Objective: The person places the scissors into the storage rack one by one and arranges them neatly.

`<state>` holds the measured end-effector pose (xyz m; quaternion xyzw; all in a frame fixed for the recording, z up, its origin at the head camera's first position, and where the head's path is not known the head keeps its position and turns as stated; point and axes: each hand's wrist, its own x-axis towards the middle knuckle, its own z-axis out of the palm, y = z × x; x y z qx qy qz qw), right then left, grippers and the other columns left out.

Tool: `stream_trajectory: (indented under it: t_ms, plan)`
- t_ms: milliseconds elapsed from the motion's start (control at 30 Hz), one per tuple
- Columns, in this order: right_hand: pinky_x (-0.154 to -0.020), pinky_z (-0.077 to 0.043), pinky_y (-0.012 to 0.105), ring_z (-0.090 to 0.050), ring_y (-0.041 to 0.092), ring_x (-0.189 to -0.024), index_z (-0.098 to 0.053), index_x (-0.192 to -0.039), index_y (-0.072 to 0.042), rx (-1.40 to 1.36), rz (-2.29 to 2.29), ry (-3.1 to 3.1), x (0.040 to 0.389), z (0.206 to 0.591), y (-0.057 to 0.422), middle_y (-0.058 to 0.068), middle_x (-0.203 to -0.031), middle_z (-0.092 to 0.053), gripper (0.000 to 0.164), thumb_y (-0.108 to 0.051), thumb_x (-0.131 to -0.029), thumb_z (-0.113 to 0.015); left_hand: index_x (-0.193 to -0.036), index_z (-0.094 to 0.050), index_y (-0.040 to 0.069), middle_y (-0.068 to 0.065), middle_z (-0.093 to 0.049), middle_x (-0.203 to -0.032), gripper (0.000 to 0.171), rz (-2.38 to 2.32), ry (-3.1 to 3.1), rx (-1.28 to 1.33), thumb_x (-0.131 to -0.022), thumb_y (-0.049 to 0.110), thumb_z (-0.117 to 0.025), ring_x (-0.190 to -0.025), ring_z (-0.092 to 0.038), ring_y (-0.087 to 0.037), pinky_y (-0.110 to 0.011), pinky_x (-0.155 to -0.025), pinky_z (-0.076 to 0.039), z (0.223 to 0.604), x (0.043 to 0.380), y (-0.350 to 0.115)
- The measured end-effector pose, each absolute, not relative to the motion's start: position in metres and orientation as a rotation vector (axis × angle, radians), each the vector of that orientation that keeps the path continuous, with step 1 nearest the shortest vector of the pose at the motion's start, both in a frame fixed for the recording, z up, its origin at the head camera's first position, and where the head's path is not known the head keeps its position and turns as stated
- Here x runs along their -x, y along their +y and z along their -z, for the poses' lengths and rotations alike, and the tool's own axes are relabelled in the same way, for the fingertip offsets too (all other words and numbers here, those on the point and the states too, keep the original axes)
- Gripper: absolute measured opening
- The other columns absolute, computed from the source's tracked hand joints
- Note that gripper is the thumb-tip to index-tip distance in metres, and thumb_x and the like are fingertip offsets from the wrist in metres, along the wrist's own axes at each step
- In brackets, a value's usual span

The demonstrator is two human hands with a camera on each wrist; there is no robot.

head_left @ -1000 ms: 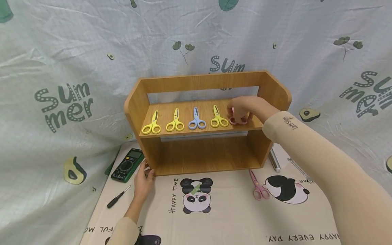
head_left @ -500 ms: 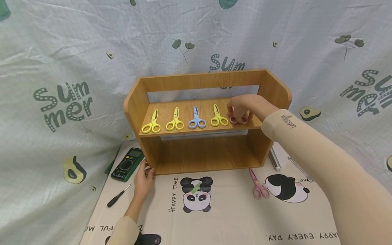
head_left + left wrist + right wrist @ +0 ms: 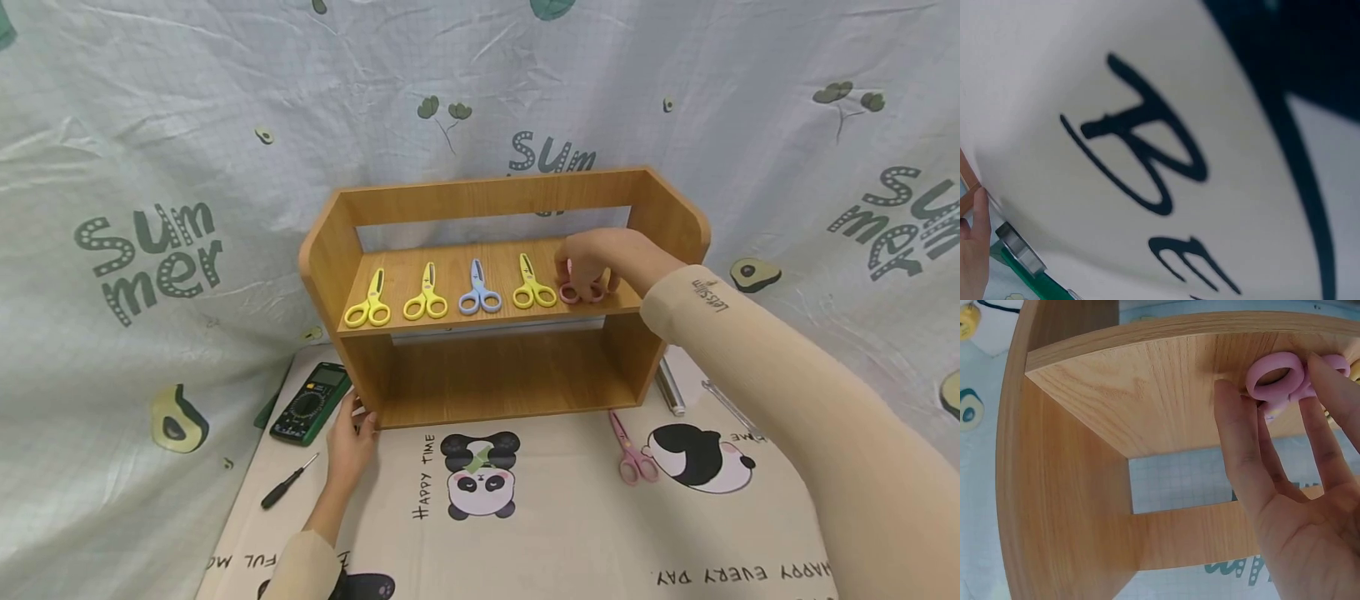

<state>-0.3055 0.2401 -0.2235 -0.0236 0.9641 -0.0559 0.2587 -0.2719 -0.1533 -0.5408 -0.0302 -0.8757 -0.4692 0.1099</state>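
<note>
On the upper board of a small wooden shelf (image 3: 495, 408), my right hand (image 3: 597, 254) holds pink scissors (image 3: 1260, 367) by their finger loops. The right wrist view shows thumb and fingers on either side of the loops, with the blades mostly hidden. Left of that hand, in a row, lie yellow scissors (image 3: 534, 292), blue scissors (image 3: 481, 297), a second yellow pair (image 3: 426, 302) and a third yellow pair (image 3: 368, 308), loops toward the front. My left hand (image 3: 351, 442) rests at the shelf's lower left corner, its fingers against the side.
Another pink pair of scissors (image 3: 637, 467) lies on the table before the shelf. On the left are a green multimeter (image 3: 307, 406) and a black-handled screwdriver (image 3: 278, 494). A metal tube (image 3: 671, 389) and a wrench (image 3: 731, 406) lie on the right. A printed curtain (image 3: 300, 100) hangs behind.
The head view has shifted slightly. Both hands keep their places, and slightly more of the pink loops shows under my right hand.
</note>
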Motion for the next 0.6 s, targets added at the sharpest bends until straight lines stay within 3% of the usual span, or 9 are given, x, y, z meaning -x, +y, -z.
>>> stream_trajectory:
  t_ms: [233,433,600]
  plan:
    - [-0.091,-0.064,0.046,-0.054,0.033,-0.117,-0.056,-0.144,-0.011,0.140,0.139,2.702,0.291,0.210,0.243,0.017,-0.141,-0.053,0.062,0.000,-0.085,-0.073,-0.159,-0.036,0.007,-0.030,-0.054,-0.147,0.056,1.377,-2.560,0.093,-0.106,0.000,-0.053,-0.124,-0.064,-0.044,-0.053,-0.093,-0.062,0.539,0.271,-0.155]
    - [-0.082,-0.053,0.040,-0.053,0.032,-0.108,-0.060,-0.139,-0.008,0.356,0.067,2.867,0.264,0.211,0.240,0.020,-0.132,-0.060,0.056,0.001,-0.084,-0.071,-0.159,-0.036,0.008,-0.029,-0.054,-0.148,0.056,1.375,-2.563,0.091,-0.106,0.001,-0.054,-0.125,-0.064,-0.044,-0.055,-0.096,-0.061,0.539,0.272,-0.155]
    - [-0.091,-0.056,0.049,-0.054,0.034,-0.110,-0.066,-0.131,-0.009,0.534,0.181,2.973,0.231,0.229,0.242,0.023,-0.130,-0.061,0.051,0.005,-0.083,-0.074,-0.158,-0.038,0.008,-0.029,-0.055,-0.147,0.056,1.380,-2.558,0.092,-0.105,0.000,-0.054,-0.125,-0.064,-0.044,-0.055,-0.096,-0.061,0.541,0.273,-0.154]
